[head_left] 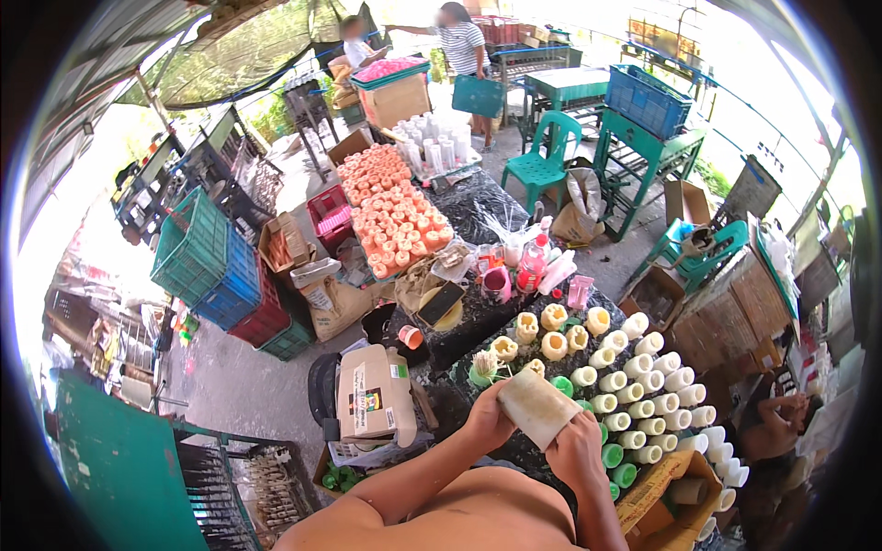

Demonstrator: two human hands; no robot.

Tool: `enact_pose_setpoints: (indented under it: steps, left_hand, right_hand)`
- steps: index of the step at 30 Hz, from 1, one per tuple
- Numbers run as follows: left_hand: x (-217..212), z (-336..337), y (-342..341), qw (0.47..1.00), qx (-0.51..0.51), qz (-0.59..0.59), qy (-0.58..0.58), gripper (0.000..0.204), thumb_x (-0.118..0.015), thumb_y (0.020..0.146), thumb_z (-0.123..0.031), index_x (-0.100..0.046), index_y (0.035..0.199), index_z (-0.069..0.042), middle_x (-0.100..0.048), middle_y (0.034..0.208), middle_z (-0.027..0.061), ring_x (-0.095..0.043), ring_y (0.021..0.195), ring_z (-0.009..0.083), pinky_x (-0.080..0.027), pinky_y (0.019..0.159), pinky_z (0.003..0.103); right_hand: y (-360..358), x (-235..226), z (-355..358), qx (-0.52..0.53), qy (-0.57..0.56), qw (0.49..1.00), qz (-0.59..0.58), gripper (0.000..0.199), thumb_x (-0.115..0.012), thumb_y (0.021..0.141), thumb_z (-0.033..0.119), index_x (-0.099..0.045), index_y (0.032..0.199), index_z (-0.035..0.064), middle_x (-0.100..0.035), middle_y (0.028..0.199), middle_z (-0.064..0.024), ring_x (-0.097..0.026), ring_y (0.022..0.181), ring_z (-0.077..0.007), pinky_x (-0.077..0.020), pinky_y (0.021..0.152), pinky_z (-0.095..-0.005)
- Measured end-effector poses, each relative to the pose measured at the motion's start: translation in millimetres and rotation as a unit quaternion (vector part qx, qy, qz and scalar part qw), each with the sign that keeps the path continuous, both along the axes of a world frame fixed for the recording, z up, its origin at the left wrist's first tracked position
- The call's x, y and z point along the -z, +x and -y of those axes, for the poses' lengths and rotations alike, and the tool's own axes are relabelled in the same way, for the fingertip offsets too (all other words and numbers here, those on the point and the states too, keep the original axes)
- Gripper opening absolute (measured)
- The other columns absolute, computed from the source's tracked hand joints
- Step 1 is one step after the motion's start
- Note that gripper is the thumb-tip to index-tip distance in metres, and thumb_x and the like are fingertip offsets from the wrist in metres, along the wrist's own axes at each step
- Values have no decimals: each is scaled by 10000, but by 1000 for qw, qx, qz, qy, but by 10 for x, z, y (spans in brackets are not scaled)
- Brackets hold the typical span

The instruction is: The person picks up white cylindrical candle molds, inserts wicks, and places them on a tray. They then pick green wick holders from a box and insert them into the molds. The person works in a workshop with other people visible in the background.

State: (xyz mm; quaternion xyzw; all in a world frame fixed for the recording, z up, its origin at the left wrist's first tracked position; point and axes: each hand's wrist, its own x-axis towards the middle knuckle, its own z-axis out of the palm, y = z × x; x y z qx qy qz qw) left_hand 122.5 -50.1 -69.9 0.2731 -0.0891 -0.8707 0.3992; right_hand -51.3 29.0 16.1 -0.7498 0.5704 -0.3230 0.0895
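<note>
A wide cream cylinder (pixel 537 407), waxy and slightly stained, is tilted in front of my body above the dark table. Around its left end my left hand (pixel 487 420) is closed. My right hand (pixel 576 448) grips the lower right end, its fingertips partly hidden by the cylinder. Just beyond stand several cream candle-like cups with hollow, uneven tops (pixel 554 346). Rows of pale cylinders (pixel 650 381) fill the table to the right, with green cylinders (pixel 613 455) close by my right hand. A bundle of pale wick-like strands (pixel 484 365) stands near my left hand.
A yellow-brown carton (pixel 671 491) sits at near right; a cardboard box (pixel 372 395) is at left. Farther off are a pink bottle (pixel 531 266), a phone (pixel 441 301), many peach-coloured pieces (pixel 395 216), stacked crates (pixel 216 275) and a green chair (pixel 544 161). Two people (pixel 462 46) are at the back.
</note>
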Motion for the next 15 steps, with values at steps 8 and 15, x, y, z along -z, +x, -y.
enact_pose_setpoints:
  steps: [8,15]
  left_hand:
    - [-229,-24,-277,981,175,-84,17,652,-409,1120,-608,-539,1499,-94,-642,1450,100,-646,1307,272,-536,1090,499]
    - [-367,-38,-451,975,220,38,-24,585,-477,1130,-557,-548,1480,-94,-648,1444,76,-634,1329,235,-507,1124,467]
  right_hand:
    - [-179,-215,-275,95,23,995,0,296,-746,735,19,-763,1030,34,-764,1025,-135,-709,947,-338,-481,818,-439]
    - [-191,-415,-384,160,34,986,31,318,-737,757,-1,-753,1074,8,-752,1055,-153,-699,989,-369,-483,858,-461]
